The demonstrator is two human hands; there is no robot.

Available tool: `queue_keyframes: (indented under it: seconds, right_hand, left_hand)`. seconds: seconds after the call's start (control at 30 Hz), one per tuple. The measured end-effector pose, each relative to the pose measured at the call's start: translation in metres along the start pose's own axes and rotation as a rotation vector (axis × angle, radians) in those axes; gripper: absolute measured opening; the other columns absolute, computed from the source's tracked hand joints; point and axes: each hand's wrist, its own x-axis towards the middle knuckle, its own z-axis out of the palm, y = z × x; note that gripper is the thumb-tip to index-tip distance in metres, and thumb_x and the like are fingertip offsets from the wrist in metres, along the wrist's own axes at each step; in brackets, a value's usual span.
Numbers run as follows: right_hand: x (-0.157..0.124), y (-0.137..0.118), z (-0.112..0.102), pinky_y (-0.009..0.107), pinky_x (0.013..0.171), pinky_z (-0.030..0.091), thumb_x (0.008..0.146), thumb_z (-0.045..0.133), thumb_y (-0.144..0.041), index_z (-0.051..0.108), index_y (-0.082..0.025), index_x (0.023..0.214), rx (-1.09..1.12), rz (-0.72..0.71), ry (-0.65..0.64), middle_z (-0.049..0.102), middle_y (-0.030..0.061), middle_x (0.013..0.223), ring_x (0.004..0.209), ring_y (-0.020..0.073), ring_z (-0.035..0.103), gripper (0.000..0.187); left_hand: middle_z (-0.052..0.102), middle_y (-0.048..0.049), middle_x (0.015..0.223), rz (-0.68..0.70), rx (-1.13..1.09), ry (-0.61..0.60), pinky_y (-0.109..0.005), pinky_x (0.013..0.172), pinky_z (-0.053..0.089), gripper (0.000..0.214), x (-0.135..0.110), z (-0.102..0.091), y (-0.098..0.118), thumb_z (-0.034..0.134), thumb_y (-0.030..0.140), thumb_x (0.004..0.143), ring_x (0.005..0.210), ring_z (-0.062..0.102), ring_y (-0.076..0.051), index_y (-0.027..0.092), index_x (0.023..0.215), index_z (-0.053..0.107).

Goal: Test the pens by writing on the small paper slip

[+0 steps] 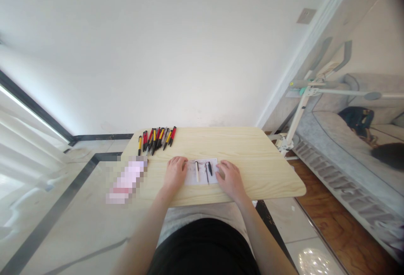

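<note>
A small white sheet lies near the front edge of a light wooden table. On the sheet lie pen parts: a pale barrel, a thin dark refill and a short black piece. My left hand rests palm down at the sheet's left edge with its fingers curled. On the sheet's right edge my right hand lies flat, fingers loosely stretched. Neither hand holds anything that I can see.
A row of several pens in red, yellow and black lies at the table's back left. A pink blurred object sits on the left end. To the right stand a white stand and a grey sofa.
</note>
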Motion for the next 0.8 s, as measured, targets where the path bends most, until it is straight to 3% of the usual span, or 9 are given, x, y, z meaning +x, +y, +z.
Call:
queue_keyframes:
  seconds: [0.37, 0.57, 0.8]
  right_hand:
    - [0.0002, -0.0022, -0.002, 0.038, 0.093, 0.031, 0.077, 0.051, -0.027, 0.061, -0.023, 0.102, 0.001, -0.007, 0.005, 0.053, 0.0066, 0.112, 0.105, 0.0218, 0.046, 0.026]
    - [0.0001, -0.0016, -0.0018, 0.037, 0.093, 0.032, 0.077, 0.052, -0.028, 0.061, -0.023, 0.101, 0.0, -0.007, 0.003, 0.053, 0.0062, 0.112, 0.105, 0.0215, 0.046, 0.026]
    - [0.0008, -0.002, -0.0018, 0.037, 0.093, 0.031, 0.077, 0.052, -0.028, 0.061, -0.023, 0.102, 0.0, -0.001, -0.004, 0.053, 0.0066, 0.113, 0.106, 0.0217, 0.045, 0.027]
  left_hand:
    - [0.063, -0.0054, 0.083, 0.002, -0.021, -0.001, -0.035, 0.08, 0.04, 0.011, 0.0005, 0.0003, -0.0015, 0.047, 0.019, 0.079, 0.087, 0.054, -0.021, 0.019, 0.081, 0.058]
    - [0.064, -0.0068, 0.088, -0.007, -0.02, 0.035, -0.036, 0.081, 0.041, 0.022, 0.0005, 0.0048, -0.0074, 0.046, 0.018, 0.08, 0.089, 0.054, -0.021, 0.017, 0.097, 0.06]
    - [0.063, -0.0061, 0.085, -0.006, 0.014, 0.019, -0.035, 0.08, 0.041, 0.018, -0.0004, 0.0031, -0.0057, 0.046, 0.021, 0.081, 0.088, 0.054, -0.021, 0.019, 0.085, 0.063]
